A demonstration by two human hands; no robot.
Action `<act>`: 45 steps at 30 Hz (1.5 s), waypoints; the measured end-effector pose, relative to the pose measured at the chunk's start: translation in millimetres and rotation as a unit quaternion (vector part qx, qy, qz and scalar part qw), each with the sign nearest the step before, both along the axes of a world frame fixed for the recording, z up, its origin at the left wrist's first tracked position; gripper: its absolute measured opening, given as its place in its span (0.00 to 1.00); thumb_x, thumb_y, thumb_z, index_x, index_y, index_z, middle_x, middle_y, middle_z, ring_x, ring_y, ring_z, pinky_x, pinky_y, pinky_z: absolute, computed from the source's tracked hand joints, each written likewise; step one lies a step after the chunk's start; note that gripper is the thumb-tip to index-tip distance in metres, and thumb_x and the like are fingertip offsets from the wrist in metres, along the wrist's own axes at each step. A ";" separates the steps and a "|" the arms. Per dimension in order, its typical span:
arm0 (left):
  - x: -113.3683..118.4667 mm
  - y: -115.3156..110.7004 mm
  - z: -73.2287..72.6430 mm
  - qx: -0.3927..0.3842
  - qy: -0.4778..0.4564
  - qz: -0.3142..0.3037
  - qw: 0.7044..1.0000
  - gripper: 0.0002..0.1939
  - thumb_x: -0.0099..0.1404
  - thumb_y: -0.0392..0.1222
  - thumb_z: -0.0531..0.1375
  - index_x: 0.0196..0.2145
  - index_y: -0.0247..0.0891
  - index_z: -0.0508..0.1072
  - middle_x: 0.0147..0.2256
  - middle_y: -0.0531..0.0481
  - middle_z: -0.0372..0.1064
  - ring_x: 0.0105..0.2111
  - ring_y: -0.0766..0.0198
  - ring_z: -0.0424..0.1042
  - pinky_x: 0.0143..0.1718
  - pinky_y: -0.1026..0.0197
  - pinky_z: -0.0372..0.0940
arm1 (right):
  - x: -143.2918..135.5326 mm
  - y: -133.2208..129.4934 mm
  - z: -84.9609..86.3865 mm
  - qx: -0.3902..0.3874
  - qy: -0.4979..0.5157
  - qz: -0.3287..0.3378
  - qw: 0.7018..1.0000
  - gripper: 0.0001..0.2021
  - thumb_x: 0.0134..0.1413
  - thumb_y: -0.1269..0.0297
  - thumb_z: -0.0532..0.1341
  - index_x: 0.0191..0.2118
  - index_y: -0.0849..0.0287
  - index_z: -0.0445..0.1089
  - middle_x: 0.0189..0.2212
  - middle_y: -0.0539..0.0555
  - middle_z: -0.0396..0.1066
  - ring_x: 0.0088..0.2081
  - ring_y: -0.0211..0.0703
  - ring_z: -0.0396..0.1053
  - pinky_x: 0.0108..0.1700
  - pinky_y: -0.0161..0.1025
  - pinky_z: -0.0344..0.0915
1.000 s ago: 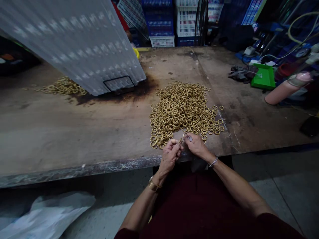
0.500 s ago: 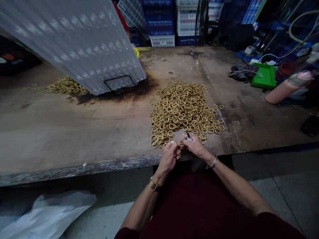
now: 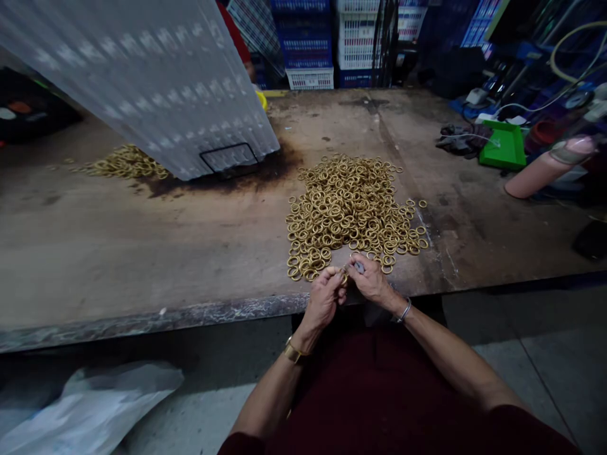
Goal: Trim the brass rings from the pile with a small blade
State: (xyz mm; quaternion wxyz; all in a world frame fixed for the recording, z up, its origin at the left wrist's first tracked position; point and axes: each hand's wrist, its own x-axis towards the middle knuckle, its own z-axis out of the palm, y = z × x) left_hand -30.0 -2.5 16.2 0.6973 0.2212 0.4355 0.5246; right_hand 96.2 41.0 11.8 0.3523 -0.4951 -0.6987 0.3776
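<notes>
My left hand (image 3: 325,296) is closed, pinching a brass-coloured ring (image 3: 344,279) just above the table's front edge. Against that ring, from the right, sit the fingers of my right hand (image 3: 374,281). They are closed around a small grey blade-like tool (image 3: 359,267), mostly hidden by the hand, so its exact kind is unclear. Directly beyond both hands spreads a heap of similar rings (image 3: 348,202), with loose ones around its edges.
The brown table (image 3: 213,253) carries a tall grey ribbed panel stack (image 3: 184,95) at the left, beside a smaller ring pile (image 3: 126,163). A green tray (image 3: 503,144) and a pink cylinder (image 3: 550,165) stand at right. Crates (image 3: 306,44) are stacked behind. A person's red sleeve (image 3: 233,35) shows.
The right hand has turned the grey tool; its dark tip, visible above the fingers before, no longer shows. Both hands remain together at the ring.
</notes>
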 end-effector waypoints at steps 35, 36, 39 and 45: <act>9.4 -4.0 9.0 -0.233 -0.315 0.001 0.920 0.12 0.68 0.33 0.48 0.26 0.33 0.62 0.22 0.56 0.52 0.14 0.79 0.47 0.11 0.76 0.45 | 24.2 2.1 -10.3 0.010 -0.081 0.031 0.996 0.09 0.50 0.68 0.54 0.35 0.60 0.71 0.27 0.51 0.69 0.28 0.36 0.63 0.33 0.33 0.58; 9.5 -3.7 8.0 -0.227 -0.315 0.006 0.922 0.11 0.67 0.33 0.49 0.26 0.33 0.62 0.22 0.56 0.52 0.14 0.79 0.47 0.11 0.76 0.45 | 26.2 -0.2 -11.2 0.039 -0.116 0.062 0.991 0.09 0.49 0.70 0.55 0.36 0.59 0.71 0.29 0.52 0.71 0.30 0.37 0.64 0.35 0.33 0.58; 9.4 -2.0 5.7 -0.224 -0.315 0.013 0.922 0.11 0.67 0.32 0.49 0.26 0.32 0.62 0.21 0.57 0.51 0.14 0.80 0.47 0.12 0.76 0.44 | 30.2 -7.2 -10.7 0.077 -0.204 0.134 0.967 0.12 0.47 0.74 0.55 0.38 0.59 0.70 0.34 0.54 0.72 0.34 0.39 0.66 0.37 0.34 0.58; 9.8 -0.8 6.1 -0.223 -0.302 0.014 0.927 0.12 0.67 0.32 0.50 0.24 0.34 0.59 0.20 0.57 0.48 0.14 0.79 0.45 0.12 0.76 0.43 | 25.3 -11.6 -4.5 0.070 -0.307 0.135 0.939 0.11 0.50 0.74 0.52 0.37 0.60 0.68 0.34 0.56 0.72 0.34 0.42 0.67 0.34 0.34 0.55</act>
